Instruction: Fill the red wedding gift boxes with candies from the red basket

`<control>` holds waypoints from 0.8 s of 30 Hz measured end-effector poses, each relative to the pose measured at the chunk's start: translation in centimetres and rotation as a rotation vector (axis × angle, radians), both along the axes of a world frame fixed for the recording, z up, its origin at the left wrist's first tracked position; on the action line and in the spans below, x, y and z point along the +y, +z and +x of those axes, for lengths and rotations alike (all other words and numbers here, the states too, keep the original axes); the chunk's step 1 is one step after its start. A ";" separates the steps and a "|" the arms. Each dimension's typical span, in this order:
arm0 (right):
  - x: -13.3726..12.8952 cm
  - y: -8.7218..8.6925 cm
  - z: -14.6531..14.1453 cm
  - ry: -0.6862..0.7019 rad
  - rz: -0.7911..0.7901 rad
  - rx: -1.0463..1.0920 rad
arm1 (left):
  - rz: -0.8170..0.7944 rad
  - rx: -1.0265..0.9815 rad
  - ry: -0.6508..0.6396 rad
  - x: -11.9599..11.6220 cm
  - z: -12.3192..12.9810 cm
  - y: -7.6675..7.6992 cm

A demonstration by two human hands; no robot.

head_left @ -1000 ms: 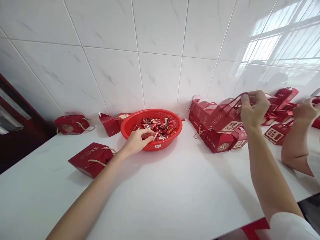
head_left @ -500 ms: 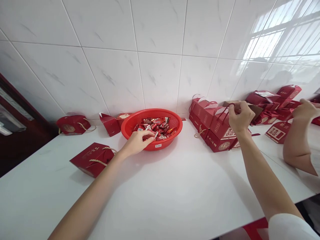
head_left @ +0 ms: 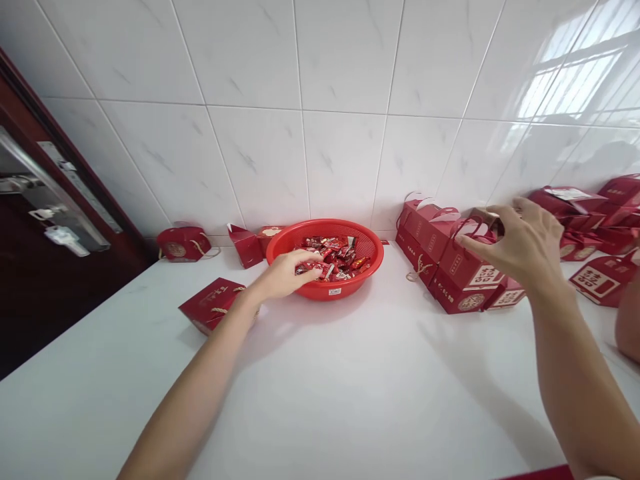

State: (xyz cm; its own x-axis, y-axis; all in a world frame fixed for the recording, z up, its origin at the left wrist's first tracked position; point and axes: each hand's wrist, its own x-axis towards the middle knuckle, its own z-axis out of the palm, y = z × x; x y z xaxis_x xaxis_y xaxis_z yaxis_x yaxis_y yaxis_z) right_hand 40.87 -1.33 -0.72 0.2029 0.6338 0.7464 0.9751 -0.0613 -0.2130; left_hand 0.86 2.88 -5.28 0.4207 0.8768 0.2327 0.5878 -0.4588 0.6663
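Observation:
My left hand (head_left: 290, 272) reaches over the near left rim of a red plastic basket (head_left: 330, 291). Its thumb and fingers are apart, just above the wrapped candies (head_left: 337, 257) inside, and I see nothing held between them. On the right, my right hand (head_left: 525, 240) is spread open beside the cord handle of a red gift box (head_left: 467, 263). That box sits on top of another red box (head_left: 457, 291) in a stacked row against the wall. Nothing is in the right hand, which hides part of the boxes behind it.
A red box with rope handles (head_left: 210, 305) lies left of the basket, partly behind my left forearm. Another red box (head_left: 183, 243) and an open one (head_left: 246, 247) stand by the tiled wall. More boxes (head_left: 603, 280) lie far right, near another person's arm (head_left: 629, 320).
My right hand has let go of the box's handle and opened, and the box rests on the stack. My left hand's fingers have parted over the candies. The view has swung left.

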 end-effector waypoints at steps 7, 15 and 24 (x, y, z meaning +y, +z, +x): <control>-2.2 1.2 -6.6 0.483 0.030 -0.037 | -0.064 0.385 0.367 -2.1 -8.5 4.9; -1.4 0.0 -16.8 1.055 -0.254 0.018 | -0.614 0.592 0.498 -1.1 -10.2 4.4; -1.7 -2.6 -21.4 1.200 -0.588 0.063 | -0.513 0.254 -0.303 -2.9 -8.0 6.3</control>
